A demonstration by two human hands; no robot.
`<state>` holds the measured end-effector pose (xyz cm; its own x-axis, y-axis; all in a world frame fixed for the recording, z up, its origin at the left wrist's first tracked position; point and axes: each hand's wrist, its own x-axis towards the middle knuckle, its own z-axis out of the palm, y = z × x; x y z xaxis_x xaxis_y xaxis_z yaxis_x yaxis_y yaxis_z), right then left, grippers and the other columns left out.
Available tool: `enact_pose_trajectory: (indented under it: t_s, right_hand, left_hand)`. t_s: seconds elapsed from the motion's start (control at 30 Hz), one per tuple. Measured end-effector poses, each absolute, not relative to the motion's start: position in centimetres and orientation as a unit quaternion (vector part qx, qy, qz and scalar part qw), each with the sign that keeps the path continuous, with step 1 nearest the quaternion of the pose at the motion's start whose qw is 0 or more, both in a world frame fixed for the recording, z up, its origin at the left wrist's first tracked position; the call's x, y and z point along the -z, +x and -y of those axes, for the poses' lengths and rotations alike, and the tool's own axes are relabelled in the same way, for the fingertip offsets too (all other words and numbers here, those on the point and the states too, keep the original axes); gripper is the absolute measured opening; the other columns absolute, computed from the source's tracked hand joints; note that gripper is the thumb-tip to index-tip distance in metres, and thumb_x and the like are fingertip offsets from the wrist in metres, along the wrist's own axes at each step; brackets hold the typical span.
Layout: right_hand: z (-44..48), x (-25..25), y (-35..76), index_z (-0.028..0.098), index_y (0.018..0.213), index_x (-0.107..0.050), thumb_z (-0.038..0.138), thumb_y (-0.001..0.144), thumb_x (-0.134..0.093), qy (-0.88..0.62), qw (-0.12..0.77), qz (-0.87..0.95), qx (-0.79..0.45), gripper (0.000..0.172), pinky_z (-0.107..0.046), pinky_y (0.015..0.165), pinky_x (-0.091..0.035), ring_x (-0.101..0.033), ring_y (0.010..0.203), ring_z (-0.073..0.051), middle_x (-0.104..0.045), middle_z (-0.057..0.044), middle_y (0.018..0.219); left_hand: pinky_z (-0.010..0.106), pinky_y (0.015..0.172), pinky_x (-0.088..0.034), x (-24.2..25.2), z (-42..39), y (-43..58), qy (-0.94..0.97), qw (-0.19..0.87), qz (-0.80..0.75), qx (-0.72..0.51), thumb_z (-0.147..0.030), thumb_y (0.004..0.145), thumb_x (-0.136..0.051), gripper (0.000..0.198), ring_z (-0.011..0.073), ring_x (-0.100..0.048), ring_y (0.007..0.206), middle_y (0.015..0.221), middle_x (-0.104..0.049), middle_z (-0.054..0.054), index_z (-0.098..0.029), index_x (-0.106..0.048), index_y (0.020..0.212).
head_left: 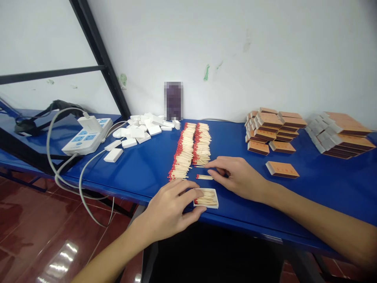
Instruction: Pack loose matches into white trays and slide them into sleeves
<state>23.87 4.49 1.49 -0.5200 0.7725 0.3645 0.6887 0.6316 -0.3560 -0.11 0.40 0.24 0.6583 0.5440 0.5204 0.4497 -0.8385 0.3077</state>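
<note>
We have our left hand (173,205) curled at the front edge of the bench (228,139), thumb on the near side and fingers on the far side, clamped on a small white tray (213,206); its index fingertip reaches over the matches (208,197) inside. Our right hand (240,177) hovers farther back, thumb and fingertips apart, beside a short bunch (203,177) of a few matches lying between the tray and the rows; whether it touches them we cannot tell.

We count one tray in use and two long rows (184,151) of red-tipped matches running from near the tray toward the back edge, too many to number. Toward the back right corner stand two stacks of orange matchboxes (266,120), with one single matchbox (282,169) lying nearer the front edge. We cannot see inside those.

Left of the rows, by the back edge, we have one heap of white boxes (153,129), their contents hidden, and farther left one power strip (88,135) with one charger (90,124) plugged in.
</note>
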Motion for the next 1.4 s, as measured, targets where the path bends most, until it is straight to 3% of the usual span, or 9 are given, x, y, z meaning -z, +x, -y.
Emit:
enact_pose_trajectory:
  t_s: [0.3,0.67,1.13,1.4]
  right_hand:
    - [-5.5,-1.3,23.3,0.018,0.081,-0.065,0.025,0.089,-0.057,-0.45,0.278,0.847,-0.058,0.014,-0.024,0.056,-0.034,-0.046,0.055,-0.012,-0.049,0.003,0.059]
    - [-5.7,-1.3,23.2,0.019,0.084,-0.072,0.025,0.093,-0.051,-0.444,0.241,0.861,-0.064,0.024,-0.025,0.057,-0.032,-0.047,0.058,-0.012,-0.051,0.001,0.061]
    - [-5.7,-1.4,23.2,0.02,0.092,-0.071,0.025,0.093,-0.051,-0.439,0.233,0.863,-0.09,0.021,-0.025,0.059,-0.033,-0.048,0.058,-0.012,-0.054,0.002,0.063]
    - [-5.7,-2.4,22.8,0.02,0.075,-0.061,0.025,0.089,-0.056,-0.47,0.21,0.846,-0.139,0.015,-0.023,0.055,-0.029,-0.041,0.055,-0.01,-0.049,0.005,0.06]
  left_hand:
    - [0.036,0.086,-0.055,-0.1,-0.4,0.0,0.907,0.079,-0.274,-0.309,-0.028,0.093,-0.061,0.02,0.0214,-0.065,0.099,0.109,-0.067,0.008,-0.018,-0.062,0.11]
    - [0.036,0.086,-0.056,-0.2,-0.4,0.0,0.907,0.08,-0.275,-0.308,-0.028,0.094,-0.061,0.02,0.021,-0.065,0.099,0.109,-0.067,0.009,-0.018,-0.063,0.111]
    - [0.036,0.085,-0.056,-0.1,-0.5,0.0,0.907,0.074,-0.276,-0.311,-0.029,0.093,-0.061,0.02,0.021,-0.065,0.097,0.108,-0.068,0.009,-0.018,-0.063,0.109]
    - [0.035,0.085,-0.056,-0.2,-0.4,-0.1,0.905,0.069,-0.278,-0.314,-0.028,0.092,-0.062,0.019,0.0208,-0.066,0.096,0.108,-0.068,0.008,-0.018,-0.064,0.108]
